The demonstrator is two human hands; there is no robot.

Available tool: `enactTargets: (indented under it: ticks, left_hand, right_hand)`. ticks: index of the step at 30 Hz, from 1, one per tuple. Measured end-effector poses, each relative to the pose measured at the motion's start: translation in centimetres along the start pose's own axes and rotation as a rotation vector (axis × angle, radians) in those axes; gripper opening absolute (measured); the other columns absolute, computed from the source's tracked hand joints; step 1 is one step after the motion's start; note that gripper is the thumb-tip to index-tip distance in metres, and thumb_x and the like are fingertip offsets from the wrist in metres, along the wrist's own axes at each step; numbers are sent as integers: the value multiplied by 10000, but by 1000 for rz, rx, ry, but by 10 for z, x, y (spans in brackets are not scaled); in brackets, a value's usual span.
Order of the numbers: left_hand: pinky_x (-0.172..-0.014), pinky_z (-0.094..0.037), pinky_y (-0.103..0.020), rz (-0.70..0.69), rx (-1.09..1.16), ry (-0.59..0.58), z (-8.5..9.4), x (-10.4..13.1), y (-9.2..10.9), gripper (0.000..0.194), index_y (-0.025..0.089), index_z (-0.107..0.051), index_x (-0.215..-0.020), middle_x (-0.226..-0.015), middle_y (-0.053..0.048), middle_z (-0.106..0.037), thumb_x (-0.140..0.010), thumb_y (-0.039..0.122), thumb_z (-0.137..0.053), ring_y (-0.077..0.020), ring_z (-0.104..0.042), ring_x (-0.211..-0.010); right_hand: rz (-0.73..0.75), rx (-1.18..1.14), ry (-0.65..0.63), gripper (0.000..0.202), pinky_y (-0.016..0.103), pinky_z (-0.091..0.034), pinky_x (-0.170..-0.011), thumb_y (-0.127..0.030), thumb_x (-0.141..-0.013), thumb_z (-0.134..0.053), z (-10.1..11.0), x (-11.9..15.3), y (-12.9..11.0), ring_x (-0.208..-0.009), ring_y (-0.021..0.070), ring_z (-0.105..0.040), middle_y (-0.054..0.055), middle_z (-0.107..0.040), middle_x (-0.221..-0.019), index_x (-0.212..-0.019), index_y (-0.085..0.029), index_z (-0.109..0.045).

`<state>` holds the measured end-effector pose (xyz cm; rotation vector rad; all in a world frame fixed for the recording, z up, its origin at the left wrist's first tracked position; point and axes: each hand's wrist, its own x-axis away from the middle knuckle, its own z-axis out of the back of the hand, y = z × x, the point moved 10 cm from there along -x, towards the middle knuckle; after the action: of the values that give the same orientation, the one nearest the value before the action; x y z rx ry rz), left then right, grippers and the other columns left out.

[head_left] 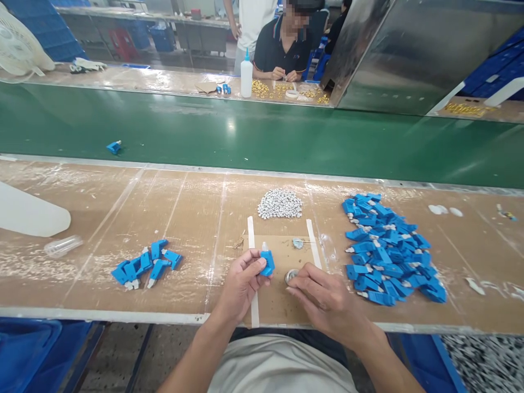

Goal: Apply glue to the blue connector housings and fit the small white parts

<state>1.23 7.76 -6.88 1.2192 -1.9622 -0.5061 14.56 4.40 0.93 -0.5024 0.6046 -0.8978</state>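
In my left hand [246, 278], a small blue plastic piece [267, 264] with a whitish tip is pinched between thumb and fingers, tip upward. My right hand [321, 292] has its fingers closed at a small round shiny metal piece [291, 276] just to the right of it. Both hands are over a cardboard sheet [278, 305] taped down on the bench. A bluish lump with a thin stick [298, 243] lies on the sheet. Beyond it sits a pile of small silvery-grey pieces [280, 203].
A big heap of blue pieces [388, 251] lies right, a smaller group [145, 263] left. A clear plastic tube [63, 246] lies at far left. Behind the bench runs a green belt [196, 128] carrying one blue piece [113, 147]. Across it, a person [282, 46] handles small parts beside a white bottle [246, 76].
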Motion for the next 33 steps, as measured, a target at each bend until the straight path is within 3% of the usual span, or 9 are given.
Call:
enactTargets:
  ticks: [6,13,19,25,29,33]
  left_hand:
    - [-564,-480,-181,-5,8,-6,-1,0,1,258,128,-668,-964,-804,-13,-596,-795,276,-795,-85,-575,-655]
    - [-555,-476,-159,-4,15,8,-4,2,2,238,122,-664,-951,-790,-11,-597,-815,278,-782,-76,-575,-651]
    - [-504,-465,-129,95,126,-26,-12,5,-9,186,115,-655,-876,-744,-6,-596,-851,274,-748,-72,-607,-614]
    - [-459,-453,-106,178,121,-50,-28,9,-15,217,92,-691,-870,-727,-22,-628,-835,294,-761,-67,-615,-569]
    - [-469,-452,-113,211,80,-106,-43,14,-20,245,96,-687,-824,-755,-53,-657,-850,333,-742,-68,-609,-570]
    - [-469,-436,-124,220,41,-139,-52,16,-23,286,95,-683,-804,-748,-55,-636,-841,371,-746,-69,-594,-557]
  right_hand:
    - [-54,-7,122,159,305,-458,-649,-103,-967,-547,14,5,14,-764,179,-583,50,-584,-867,-1047,-211,-632]
    - [-66,23,85,169,319,-457,-662,-124,-986,-500,12,2,19,-787,197,-571,69,-577,-895,-1045,-203,-638]
    - [-234,-148,104,159,323,-428,-703,-230,-1023,-474,19,2,36,-774,185,-543,39,-560,-877,-939,-211,-608]
    - [-391,-409,289,188,293,-397,-607,-345,-1027,-468,42,12,56,-671,159,-488,5,-521,-832,-912,-224,-555]
    - [-322,-388,413,163,312,-412,-630,-309,-1021,-476,66,9,35,-716,181,-508,16,-514,-816,-904,-224,-551]
    - [-161,-177,408,113,366,-428,-732,-182,-1007,-463,78,0,-2,-836,219,-544,50,-552,-873,-951,-227,-550]
